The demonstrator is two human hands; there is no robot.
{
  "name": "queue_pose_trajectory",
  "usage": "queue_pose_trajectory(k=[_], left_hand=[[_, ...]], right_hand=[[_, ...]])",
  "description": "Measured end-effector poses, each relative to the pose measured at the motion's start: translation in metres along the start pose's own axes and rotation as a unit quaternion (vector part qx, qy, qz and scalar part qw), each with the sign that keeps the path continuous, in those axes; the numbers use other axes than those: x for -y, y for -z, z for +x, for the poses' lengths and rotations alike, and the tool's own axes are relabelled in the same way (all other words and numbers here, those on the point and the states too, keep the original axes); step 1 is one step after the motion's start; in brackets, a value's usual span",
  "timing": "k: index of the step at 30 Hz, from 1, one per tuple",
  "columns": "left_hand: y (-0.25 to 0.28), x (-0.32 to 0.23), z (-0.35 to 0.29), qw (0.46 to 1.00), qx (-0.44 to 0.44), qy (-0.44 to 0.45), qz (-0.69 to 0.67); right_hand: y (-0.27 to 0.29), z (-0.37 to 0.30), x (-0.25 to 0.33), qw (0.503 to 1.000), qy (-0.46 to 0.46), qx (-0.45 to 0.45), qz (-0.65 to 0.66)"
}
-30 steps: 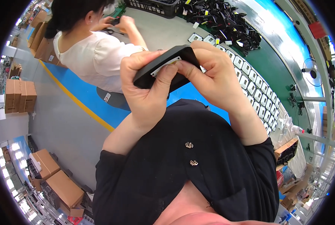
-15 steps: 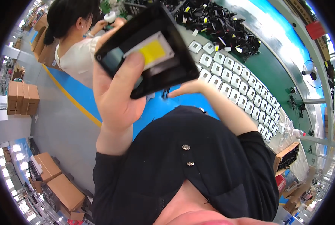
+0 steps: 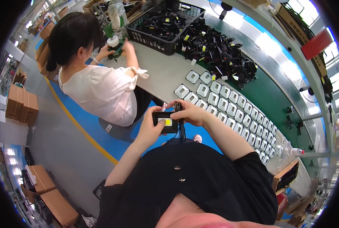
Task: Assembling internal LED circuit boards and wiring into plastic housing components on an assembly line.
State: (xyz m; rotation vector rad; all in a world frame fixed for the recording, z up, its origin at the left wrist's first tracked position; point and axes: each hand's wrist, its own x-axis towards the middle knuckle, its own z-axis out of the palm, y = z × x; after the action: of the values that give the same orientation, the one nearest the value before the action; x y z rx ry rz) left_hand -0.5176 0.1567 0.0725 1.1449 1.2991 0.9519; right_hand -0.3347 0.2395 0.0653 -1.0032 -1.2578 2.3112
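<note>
In front of my chest is a small black square lamp housing [image 3: 159,118] with a yellow panel on a white plate inside it, its open face toward me. My left hand [image 3: 149,128] grips its left side, the thumb lying over the panel. A bundle of black cable [image 3: 182,132] hangs at the housing's right edge. My right hand [image 3: 192,113] is closed around the upper part of that bundle, its thumb reaching to the housing. The fingers behind the housing are hidden.
Rows of white square frames [image 3: 222,103] cover the bench to my right. Beyond them lie a heap of black cabled parts [image 3: 219,53] and a black crate [image 3: 154,43] full of similar pieces. At left, a co-worker [image 3: 101,87] sits at the bench. Cardboard boxes [image 3: 21,102] stand farther left.
My left hand has lowered the lamp housing from close before the camera to chest height. My right hand has come in to meet it, now holding the cable bundle against its side.
</note>
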Motion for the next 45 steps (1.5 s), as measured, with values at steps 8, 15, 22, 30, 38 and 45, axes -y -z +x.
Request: queue_pose_trajectory(k=[8,15,22,30,38,45], left_hand=[[0.015,0.008,-0.004,0.991,-0.12,-0.011,-0.063],[0.004,0.009,-0.007,0.974,-0.201,0.084,-0.069],[-0.035,0.018,0.018,0.982,-0.103,0.16,0.005],[-0.099,0.029,0.016,0.964,-0.115,0.239,0.035],[-0.139,0.034,0.015,0.958,-0.101,0.266,0.045],[-0.155,0.021,0.033,0.96,-0.093,0.259,0.049]], right_hand=[[0.095,0.074,0.031,0.985,0.095,-0.086,0.117],[0.129,0.16,0.202,0.932,0.179,-0.218,0.23],[0.275,0.068,0.05,0.912,0.108,-0.351,-0.181],[0.527,-0.099,-0.04,0.673,-0.09,-0.676,-0.287],[0.653,-0.046,-0.062,0.709,-0.067,-0.663,-0.23],[0.638,-0.146,-0.055,0.525,-0.031,-0.794,-0.306]])
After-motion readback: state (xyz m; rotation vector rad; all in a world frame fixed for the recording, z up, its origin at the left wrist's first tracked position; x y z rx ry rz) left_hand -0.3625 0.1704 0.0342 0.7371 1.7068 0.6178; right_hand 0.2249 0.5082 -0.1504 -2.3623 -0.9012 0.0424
